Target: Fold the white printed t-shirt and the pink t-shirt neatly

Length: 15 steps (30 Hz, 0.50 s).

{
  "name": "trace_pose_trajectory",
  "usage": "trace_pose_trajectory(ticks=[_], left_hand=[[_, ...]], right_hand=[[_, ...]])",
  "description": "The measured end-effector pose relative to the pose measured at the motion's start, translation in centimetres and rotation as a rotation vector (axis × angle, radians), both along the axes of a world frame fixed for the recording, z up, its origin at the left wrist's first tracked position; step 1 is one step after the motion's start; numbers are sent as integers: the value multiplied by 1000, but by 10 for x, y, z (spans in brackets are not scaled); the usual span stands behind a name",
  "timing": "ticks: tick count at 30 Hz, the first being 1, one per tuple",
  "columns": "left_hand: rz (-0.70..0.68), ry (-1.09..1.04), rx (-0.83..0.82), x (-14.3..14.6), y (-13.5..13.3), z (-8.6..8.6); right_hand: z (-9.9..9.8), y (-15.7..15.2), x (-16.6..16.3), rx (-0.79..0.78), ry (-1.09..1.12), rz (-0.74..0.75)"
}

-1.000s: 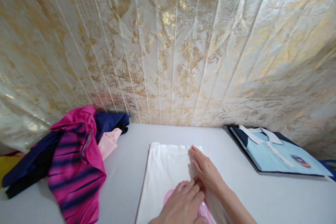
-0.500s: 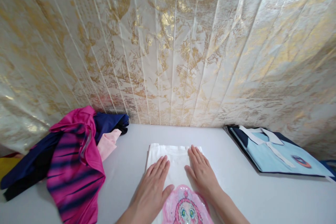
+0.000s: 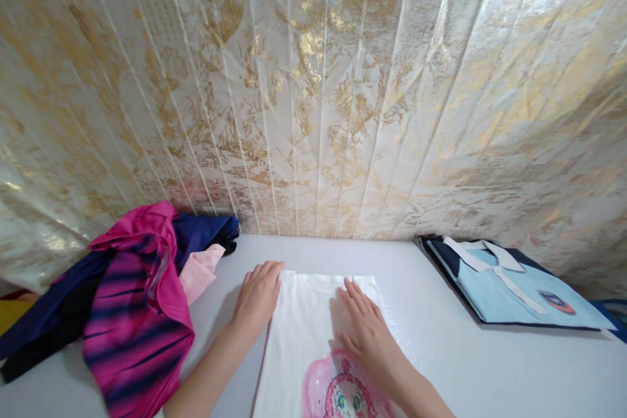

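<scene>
A folded white T-shirt (image 3: pixel 298 333) with a pink cartoon-face print (image 3: pixel 326 385) lies before me, its lower end cut off by the frame. At its far left corner is my left hand (image 3: pixel 258 297), the fingers bent together and closed on the shirt's edge; the thumb is hidden. My right hand (image 3: pixel 367 326) is open over the right part of the shirt, fingers stretched toward its far edge and palm down. A shadow shows beside the right fingers, and part of the print is covered by that hand.
To the left lies a loose heap of clothes, with a pink and navy striped garment (image 3: pixel 142 326) and a light pink piece (image 3: pixel 200 272). Folded light-blue polo shirt (image 3: pixel 509 294) on the right. Behind the white table (image 3: pixel 225 379) hangs a gold-patterned curtain (image 3: pixel 313 111).
My left hand has moved left and away from me, from lying flat on the T-shirt to its far left corner. The right hand has shifted slightly left and its fingers look a little raised.
</scene>
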<state>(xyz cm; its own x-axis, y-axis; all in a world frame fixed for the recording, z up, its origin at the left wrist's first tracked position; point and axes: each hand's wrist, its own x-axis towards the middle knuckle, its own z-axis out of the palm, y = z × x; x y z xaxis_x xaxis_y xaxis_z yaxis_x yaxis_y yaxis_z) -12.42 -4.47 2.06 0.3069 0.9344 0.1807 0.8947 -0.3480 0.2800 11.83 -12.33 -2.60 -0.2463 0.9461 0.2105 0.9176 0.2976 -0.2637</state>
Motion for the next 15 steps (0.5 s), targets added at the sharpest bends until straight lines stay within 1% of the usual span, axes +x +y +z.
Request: trace_pose_trajectory(ticks=[3, 5, 7, 9, 11, 13, 15], left_hand=[[-3, 5, -34, -3, 24, 7], [-29, 4, -53, -2, 30, 7], [-50, 2, -74, -2, 31, 5], [-56, 1, -97, -1, 30, 2], [-53, 1, -113, -1, 29, 1], [-55, 1, -123, -2, 29, 1], [-59, 2, -132, -1, 29, 2]], right_hand=[[9, -10, -25, -77, 34, 96], [9, -14, -37, -121, 50, 138], [6, -15, -40, -137, 66, 175], [2, -12, -33, -97, 90, 193], [-1, -6, -17, -6, 120, 164], [-2, 4, 5, 94, 139, 92], [-2, 14, 29, 162, 145, -3]])
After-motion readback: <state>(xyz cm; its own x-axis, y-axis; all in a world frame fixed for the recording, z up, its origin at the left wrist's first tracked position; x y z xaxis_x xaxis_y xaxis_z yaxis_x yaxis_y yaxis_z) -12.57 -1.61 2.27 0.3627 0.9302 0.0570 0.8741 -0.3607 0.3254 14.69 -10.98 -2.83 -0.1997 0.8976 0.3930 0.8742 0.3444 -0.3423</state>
